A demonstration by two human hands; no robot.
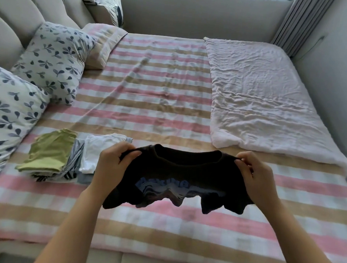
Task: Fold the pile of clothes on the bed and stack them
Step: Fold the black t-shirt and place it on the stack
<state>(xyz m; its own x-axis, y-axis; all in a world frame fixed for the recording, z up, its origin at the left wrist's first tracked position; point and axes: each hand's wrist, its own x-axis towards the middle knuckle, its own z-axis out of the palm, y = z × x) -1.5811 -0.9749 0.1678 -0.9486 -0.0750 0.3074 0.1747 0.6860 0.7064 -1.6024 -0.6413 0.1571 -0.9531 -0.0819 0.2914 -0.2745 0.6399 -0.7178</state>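
Observation:
A dark brown T-shirt [174, 175] with a blue print hangs in the air above the striped bed [150, 102], collar up. My left hand [111, 164] pinches its left shoulder and my right hand [254, 173] pinches its right shoulder. To the left on the bed lie folded clothes: a green piece [49, 153] on top of a striped one, and a white piece [99, 149] beside it over a grey-blue one.
Leaf-print pillows [49, 60] lean against the padded headboard on the left. A rumpled pale quilt [261, 95] covers the right side of the bed. Grey walls close off the far and right sides.

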